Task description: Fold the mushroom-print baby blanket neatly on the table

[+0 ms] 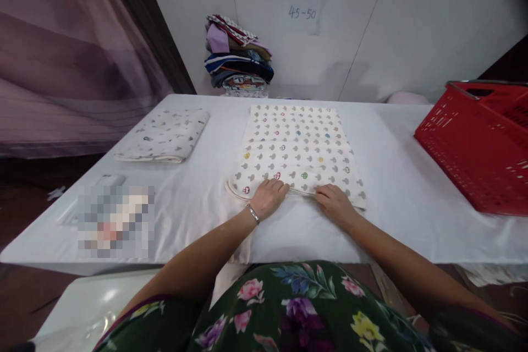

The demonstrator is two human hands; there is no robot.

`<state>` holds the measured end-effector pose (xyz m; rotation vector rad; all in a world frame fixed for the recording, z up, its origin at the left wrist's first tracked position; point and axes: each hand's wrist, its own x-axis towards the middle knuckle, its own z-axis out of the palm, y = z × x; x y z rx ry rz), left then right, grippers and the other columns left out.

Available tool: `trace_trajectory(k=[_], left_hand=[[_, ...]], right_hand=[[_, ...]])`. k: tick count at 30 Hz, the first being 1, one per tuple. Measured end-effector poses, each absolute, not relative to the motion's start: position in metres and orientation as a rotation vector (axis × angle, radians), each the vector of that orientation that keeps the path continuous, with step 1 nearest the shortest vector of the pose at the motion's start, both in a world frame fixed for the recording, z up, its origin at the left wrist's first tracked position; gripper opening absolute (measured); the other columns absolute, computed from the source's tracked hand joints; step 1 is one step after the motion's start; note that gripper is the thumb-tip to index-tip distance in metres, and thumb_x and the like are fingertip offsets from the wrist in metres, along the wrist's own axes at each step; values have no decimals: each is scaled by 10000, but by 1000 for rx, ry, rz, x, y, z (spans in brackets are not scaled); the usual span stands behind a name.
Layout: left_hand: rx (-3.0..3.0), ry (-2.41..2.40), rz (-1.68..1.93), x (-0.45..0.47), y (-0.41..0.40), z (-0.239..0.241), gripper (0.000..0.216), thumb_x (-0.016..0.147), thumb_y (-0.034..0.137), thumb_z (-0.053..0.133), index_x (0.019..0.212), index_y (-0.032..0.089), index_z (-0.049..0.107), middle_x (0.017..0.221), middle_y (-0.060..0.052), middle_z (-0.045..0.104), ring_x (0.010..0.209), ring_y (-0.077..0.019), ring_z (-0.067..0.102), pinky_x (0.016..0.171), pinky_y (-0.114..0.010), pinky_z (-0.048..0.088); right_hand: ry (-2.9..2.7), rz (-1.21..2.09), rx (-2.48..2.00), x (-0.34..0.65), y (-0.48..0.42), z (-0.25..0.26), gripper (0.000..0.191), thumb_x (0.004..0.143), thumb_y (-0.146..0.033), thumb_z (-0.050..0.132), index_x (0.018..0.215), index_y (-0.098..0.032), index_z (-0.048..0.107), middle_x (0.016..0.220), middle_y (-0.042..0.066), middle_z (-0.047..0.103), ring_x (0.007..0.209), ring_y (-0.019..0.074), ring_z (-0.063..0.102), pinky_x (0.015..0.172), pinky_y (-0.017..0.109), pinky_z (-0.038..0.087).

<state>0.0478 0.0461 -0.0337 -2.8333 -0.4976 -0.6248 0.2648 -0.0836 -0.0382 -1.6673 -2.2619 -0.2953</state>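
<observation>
A cream cloth printed with small grey and coloured mushrooms [295,146] lies folded flat in the middle of the white table [391,176]. My left hand [269,196], with a bracelet on its wrist, rests on the cloth's near edge with its fingers curled over the fold. My right hand [333,202] lies on the same near edge a little to the right, fingers bent down onto the fabric. Both hands press or grip the near hem; the fingertips are partly tucked under.
A second folded patterned cloth [165,135] lies at the left of the table. A stack of folded fabrics [237,58] stands against the back wall. A red plastic basket [480,146] sits at the right. A blurred patch [115,220] covers something near the left front.
</observation>
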Motion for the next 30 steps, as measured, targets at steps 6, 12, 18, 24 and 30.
trace_trajectory(k=[6,12,18,24,30], left_hand=[[-2887,-413,-567,45,44,-35,176,883,120,394,858,179,557,986,-53,575,758,-149,500,651,-286,383],[-2918,-281,-467,41,43,-34,204,888,150,397,859,197,593,1216,-26,523,841,-162,506,678,-306,398],[-3029,-335,-402,42,42,-33,181,877,227,446,923,206,620,1234,-31,516,910,-175,508,737,-327,405],[-3047,-371,-277,46,40,-28,188,873,261,456,872,194,632,1248,-44,503,933,-183,506,749,-337,402],[-3059,-395,-266,44,35,-21,194,848,318,493,915,182,615,1253,-58,498,948,-198,501,760,-344,408]], right_hand=[[-2306,-260,-1697,266,-84,-39,211,896,-202,445,840,-197,648,910,73,575,856,186,448,727,310,333],[-2383,-159,-1697,266,-86,-31,202,867,-215,469,969,-191,641,951,93,551,892,207,439,729,327,317],[-2420,-171,-1748,263,-83,-24,225,907,-255,424,925,-197,641,895,75,547,855,196,436,710,322,312],[-2421,-104,-1694,264,-76,-26,232,895,-151,385,842,-170,611,889,84,550,844,199,442,717,331,349],[-2141,283,-1611,266,-81,-15,160,864,-117,397,840,-189,538,973,72,550,903,179,478,801,326,406]])
